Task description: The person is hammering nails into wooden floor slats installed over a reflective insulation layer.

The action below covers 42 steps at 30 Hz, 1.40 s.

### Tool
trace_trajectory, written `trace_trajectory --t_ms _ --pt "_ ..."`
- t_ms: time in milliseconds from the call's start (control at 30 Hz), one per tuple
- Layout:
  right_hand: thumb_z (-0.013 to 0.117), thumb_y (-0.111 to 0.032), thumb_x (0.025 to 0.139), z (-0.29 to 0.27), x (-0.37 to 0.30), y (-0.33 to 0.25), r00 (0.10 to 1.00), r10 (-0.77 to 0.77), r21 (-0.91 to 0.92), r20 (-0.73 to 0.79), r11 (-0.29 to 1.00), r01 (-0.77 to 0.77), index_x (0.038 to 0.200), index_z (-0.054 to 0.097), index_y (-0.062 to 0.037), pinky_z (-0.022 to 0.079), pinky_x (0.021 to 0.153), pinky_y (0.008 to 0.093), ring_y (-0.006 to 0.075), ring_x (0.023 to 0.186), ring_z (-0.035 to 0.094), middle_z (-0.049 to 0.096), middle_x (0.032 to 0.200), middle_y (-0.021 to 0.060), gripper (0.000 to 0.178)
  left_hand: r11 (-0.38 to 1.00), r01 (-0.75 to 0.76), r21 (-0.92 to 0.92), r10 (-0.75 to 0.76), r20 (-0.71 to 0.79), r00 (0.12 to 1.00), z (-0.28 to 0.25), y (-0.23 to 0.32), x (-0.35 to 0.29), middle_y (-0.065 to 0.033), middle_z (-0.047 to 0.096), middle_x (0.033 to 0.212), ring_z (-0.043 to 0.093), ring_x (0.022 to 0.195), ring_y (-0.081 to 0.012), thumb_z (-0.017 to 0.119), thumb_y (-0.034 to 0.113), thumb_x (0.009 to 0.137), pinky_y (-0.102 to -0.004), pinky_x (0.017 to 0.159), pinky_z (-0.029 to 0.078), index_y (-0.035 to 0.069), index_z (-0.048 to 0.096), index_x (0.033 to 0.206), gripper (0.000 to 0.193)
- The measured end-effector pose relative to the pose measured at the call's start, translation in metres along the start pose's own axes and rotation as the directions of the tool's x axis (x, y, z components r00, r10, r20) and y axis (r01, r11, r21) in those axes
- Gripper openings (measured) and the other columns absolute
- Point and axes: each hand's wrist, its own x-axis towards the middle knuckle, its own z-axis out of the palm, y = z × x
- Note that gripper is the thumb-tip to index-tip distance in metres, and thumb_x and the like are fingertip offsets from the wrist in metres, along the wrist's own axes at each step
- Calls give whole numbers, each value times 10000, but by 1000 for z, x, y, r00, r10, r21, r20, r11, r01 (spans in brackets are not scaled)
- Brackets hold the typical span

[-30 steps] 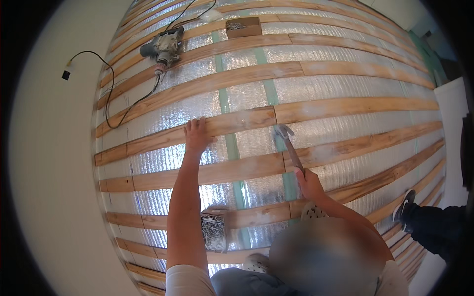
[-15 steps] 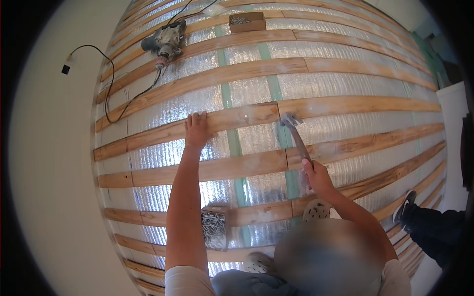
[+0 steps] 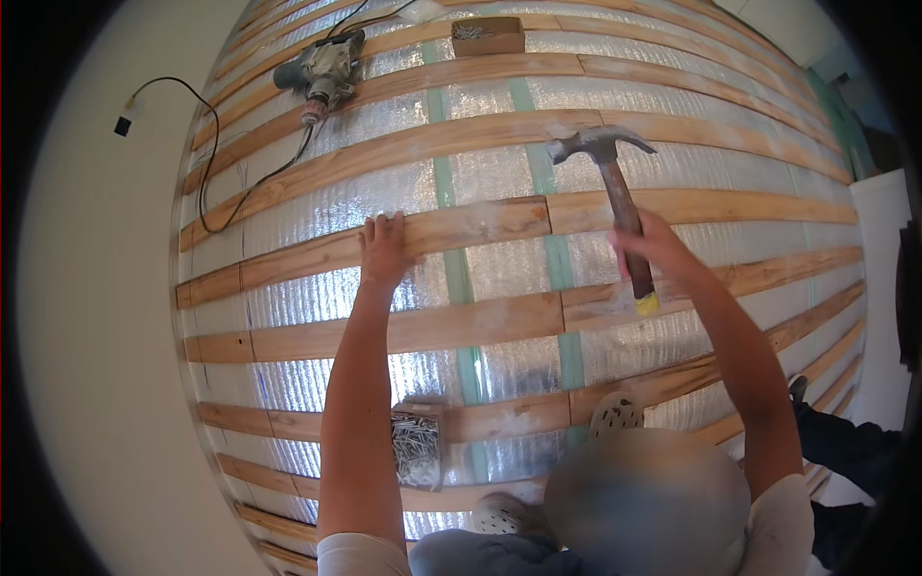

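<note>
My right hand grips a claw hammer by its dark wooden handle. The hammer stands with its head at the top and a yellow butt end below my fist. In front of me a wooden batten runs left to right and meets another batten end to end. My left hand rests on the nearer-left batten, fingers spread across it, holding nothing. Beside my left forearm is a box of nails.
Silver foil sheeting with green strips lies between parallel battens. At the back left are a power drill and its black cable; an open cardboard box with nails is behind. Another person's dark-trousered leg is at right.
The hammer has risen from near the batten joint and swung up to the right with my right hand. My left hand has stayed in place. The other person's leg has shifted.
</note>
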Motion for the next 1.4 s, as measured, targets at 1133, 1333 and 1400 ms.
trace_trajectory --t_ms 1133,1333,1400 --pt "631 -255 818 27 141 -2 993 -118 -949 17 310 53 1077 590 -4 503 724 454 363 834 635 645 850 190 363 995 32 -89 -33 -6 999 -2 -1 0 -157 364 1400 255 1366 -384 834 319 643 -534 1127 230 189 422 1383 857" --pt "628 -180 863 14 -44 50 917 56 -650 -395 689 -322 1126 462 8 485 696 456 399 804 615 606 859 224 363 996 4 -92 -4 2 1000 -1 -1 2 -156 364 1392 255 1365 -391 835 317 639 -539 1121 235 186 411 1385 868" --pt "624 -180 864 14 -69 80 885 -104 -711 -454 640 -290 1107 463 3 479 701 468 415 821 609 604 866 233 344 994 0 -111 -1 -10 1000 5 -3 3 -164 367 1385 251 1365 -399 846 316 616 -547 1117 236 185 413 1384 891"
